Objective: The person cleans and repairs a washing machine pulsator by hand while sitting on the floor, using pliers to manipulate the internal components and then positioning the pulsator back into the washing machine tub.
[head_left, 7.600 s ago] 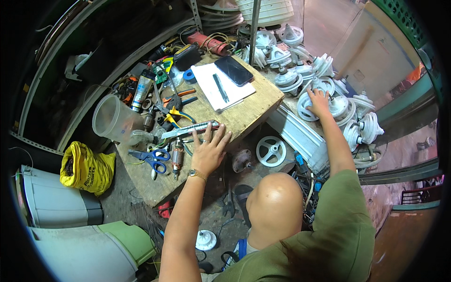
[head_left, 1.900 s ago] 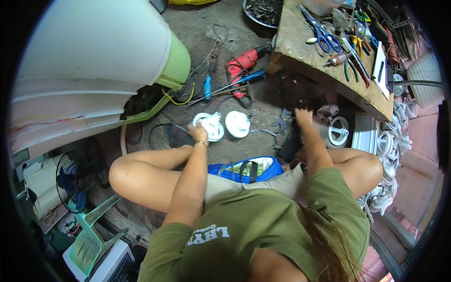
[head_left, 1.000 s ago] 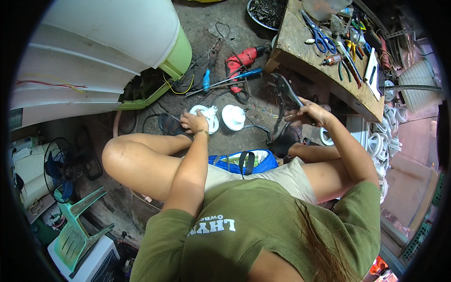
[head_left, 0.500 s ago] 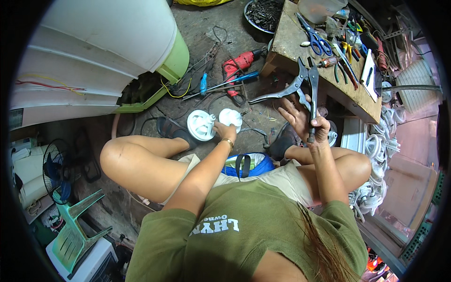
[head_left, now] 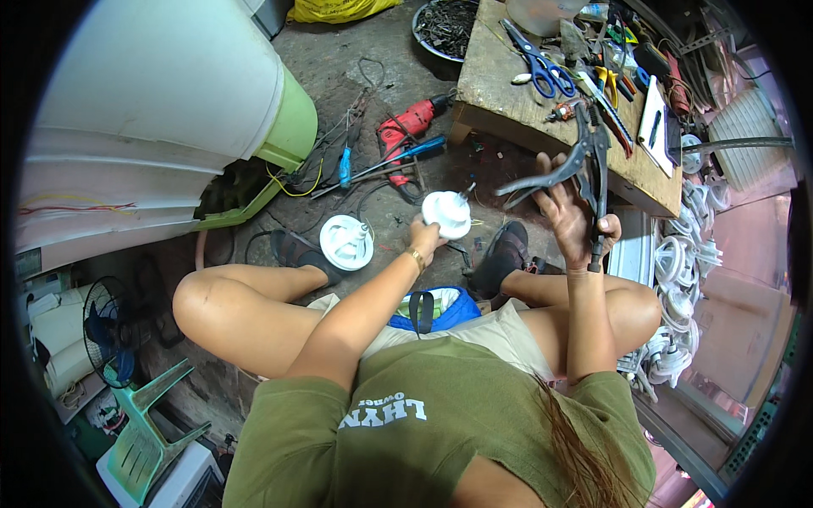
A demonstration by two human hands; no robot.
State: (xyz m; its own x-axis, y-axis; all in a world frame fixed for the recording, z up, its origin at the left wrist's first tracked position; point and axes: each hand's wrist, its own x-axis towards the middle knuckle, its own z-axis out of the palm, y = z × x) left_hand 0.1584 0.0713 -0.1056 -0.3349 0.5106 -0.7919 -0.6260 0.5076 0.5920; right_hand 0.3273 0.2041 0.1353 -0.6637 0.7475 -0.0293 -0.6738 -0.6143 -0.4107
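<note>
My left hand (head_left: 426, 236) grips a white plastic wheel-like part (head_left: 446, 212), lifted just off the floor with its short metal shaft pointing up. A second white part with a hub (head_left: 345, 241) lies on the floor to its left, by my left foot. My right hand (head_left: 572, 216) is raised in front of the bench, holding large metal locking pliers (head_left: 567, 169) against the palm with the thumb round a handle and some fingers partly extended. Below the hands, a blue bag (head_left: 464, 309) with a black strap sits between my legs.
A wooden bench (head_left: 500, 102) covered in tools stands at the upper right. A red drill (head_left: 405, 129), screwdrivers (head_left: 345, 168) and cables lie on the floor ahead. A large plastic tub (head_left: 144, 110) is at left, a green chair (head_left: 152, 423) lower left, a pile of white parts (head_left: 677, 288) at right.
The locking pliers appeared in my right hand and have risen. My left hand has moved right from the first white part to the other, which it has lifted slightly.
</note>
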